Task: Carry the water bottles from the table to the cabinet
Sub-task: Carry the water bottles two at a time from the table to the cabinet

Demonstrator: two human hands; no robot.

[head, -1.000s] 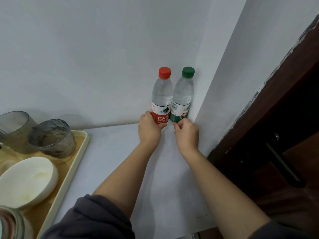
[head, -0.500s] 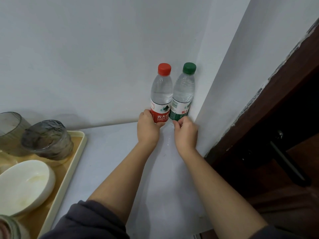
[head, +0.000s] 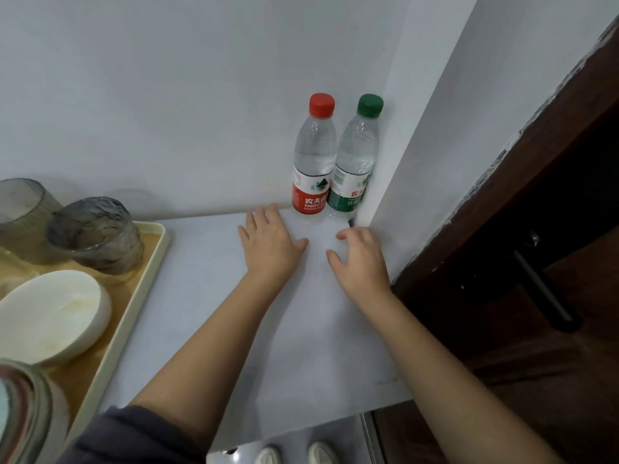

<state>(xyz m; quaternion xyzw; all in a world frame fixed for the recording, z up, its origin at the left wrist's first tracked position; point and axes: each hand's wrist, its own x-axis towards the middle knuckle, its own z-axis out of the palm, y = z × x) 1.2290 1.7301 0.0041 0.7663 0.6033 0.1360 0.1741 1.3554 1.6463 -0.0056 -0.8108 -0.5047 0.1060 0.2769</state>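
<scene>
White top (head: 207, 296), far end: red-cap btl (head: 313, 169) + green-cap btl (head: 355, 169) upright, touching. L hand (head: 271, 242), R hand (head: 361, 259) spread, empty, just short of them. Step: grasp or set-down, unclear. Next, if lifting: one hand per btl.

I record a white worktop (head: 187, 262) set into a wall corner. At its back right corner stand a red-capped bottle (head: 313, 169) and a green-capped bottle (head: 355, 169), both upright and close side by side, the green one just beside the side wall. A cream tray (head: 126, 313) lies flat along the left side.
</scene>
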